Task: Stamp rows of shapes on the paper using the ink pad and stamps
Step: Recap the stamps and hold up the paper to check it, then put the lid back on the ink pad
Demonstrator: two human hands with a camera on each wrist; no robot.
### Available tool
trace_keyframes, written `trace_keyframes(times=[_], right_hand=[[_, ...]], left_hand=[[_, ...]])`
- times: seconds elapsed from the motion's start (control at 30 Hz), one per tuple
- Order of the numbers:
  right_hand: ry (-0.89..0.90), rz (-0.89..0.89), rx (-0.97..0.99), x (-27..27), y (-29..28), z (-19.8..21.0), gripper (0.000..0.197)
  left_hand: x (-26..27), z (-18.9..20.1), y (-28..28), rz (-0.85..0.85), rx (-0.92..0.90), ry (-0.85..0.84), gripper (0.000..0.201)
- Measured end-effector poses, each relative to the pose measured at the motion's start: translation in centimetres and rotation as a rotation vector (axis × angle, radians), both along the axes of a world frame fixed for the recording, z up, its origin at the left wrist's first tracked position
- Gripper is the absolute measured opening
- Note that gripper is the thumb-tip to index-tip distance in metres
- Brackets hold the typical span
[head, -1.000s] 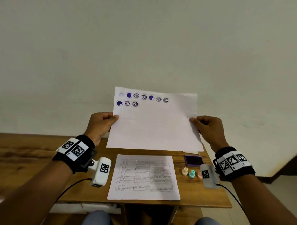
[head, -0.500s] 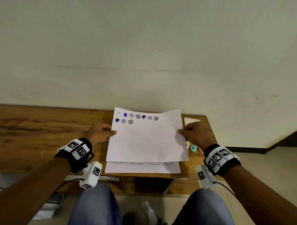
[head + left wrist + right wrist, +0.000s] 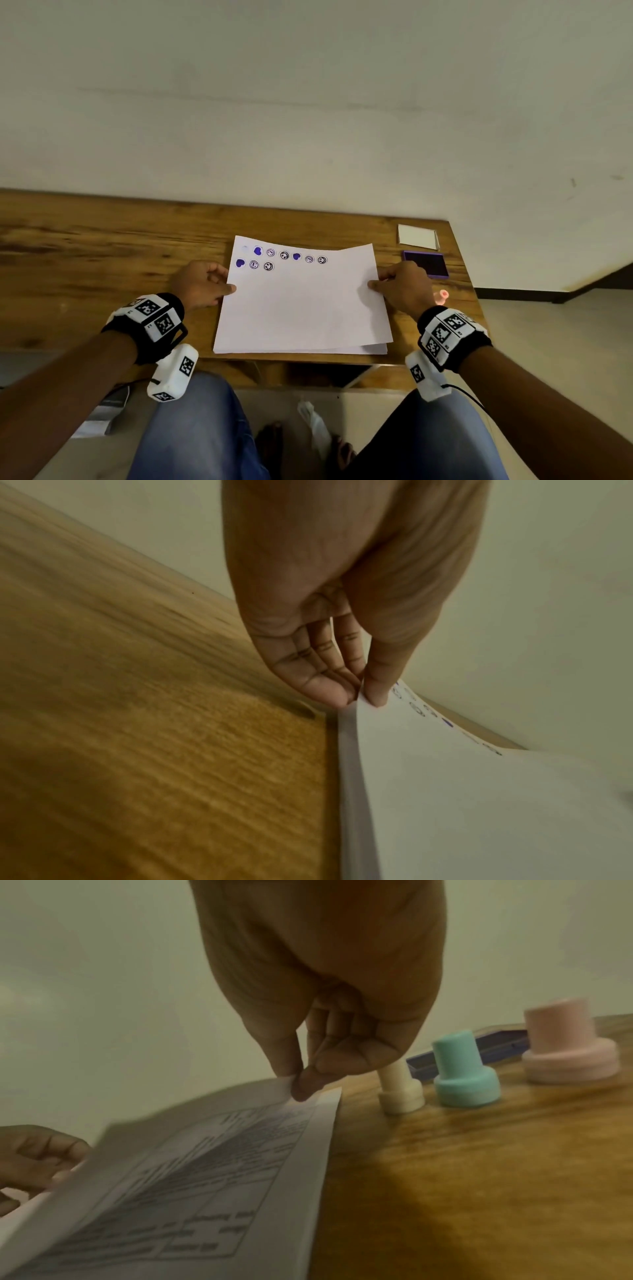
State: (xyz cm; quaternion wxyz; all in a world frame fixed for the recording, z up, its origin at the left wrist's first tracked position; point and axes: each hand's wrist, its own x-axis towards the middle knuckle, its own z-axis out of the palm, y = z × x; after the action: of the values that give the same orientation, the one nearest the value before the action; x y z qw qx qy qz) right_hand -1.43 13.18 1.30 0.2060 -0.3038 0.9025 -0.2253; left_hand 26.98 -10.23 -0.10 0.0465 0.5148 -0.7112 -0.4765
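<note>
A white paper (image 3: 301,308) with two rows of purple stamped shapes near its far edge lies almost flat over a printed sheet (image 3: 192,1191) on the wooden table (image 3: 102,260). My left hand (image 3: 202,284) pinches the paper's left edge (image 3: 359,699) between thumb and fingers. My right hand (image 3: 400,287) pinches its right edge (image 3: 291,1080), held slightly above the printed sheet. To the right stand a cream stamp (image 3: 400,1093), a teal stamp (image 3: 462,1072) and a pink stamp (image 3: 568,1047). The purple ink pad (image 3: 426,263) lies open behind them.
The ink pad's white lid (image 3: 418,235) sits at the table's far right corner. A plain wall runs along the table's back edge. My knees in blue jeans (image 3: 191,431) are under the near edge. The table's left half is bare wood.
Both hands have lowered the stamped paper from up in the air down onto the printed sheet. The head view has tipped downward.
</note>
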Motion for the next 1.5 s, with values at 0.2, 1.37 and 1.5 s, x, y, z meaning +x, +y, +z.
trace_keyframes(times=[0.2,1.37,1.5], right_hand=[[0.066,0.006,0.048,0.0,-0.4,-0.5,0.026],[0.240,-0.003,0.006,-10.3,3.2,6.3,0.018],[0.174,0.080,0.100,-15.4,3.6,5.4,0.033]], left_hand=[[-0.1,-1.0,-0.6,-0.023,-0.009,-0.026,0.022],[-7.7,3.8,1.3,-0.241,-0.252,0.049,0.011],[-14.9,3.0,5.1,-0.486,-0.348,0.040,0.019]])
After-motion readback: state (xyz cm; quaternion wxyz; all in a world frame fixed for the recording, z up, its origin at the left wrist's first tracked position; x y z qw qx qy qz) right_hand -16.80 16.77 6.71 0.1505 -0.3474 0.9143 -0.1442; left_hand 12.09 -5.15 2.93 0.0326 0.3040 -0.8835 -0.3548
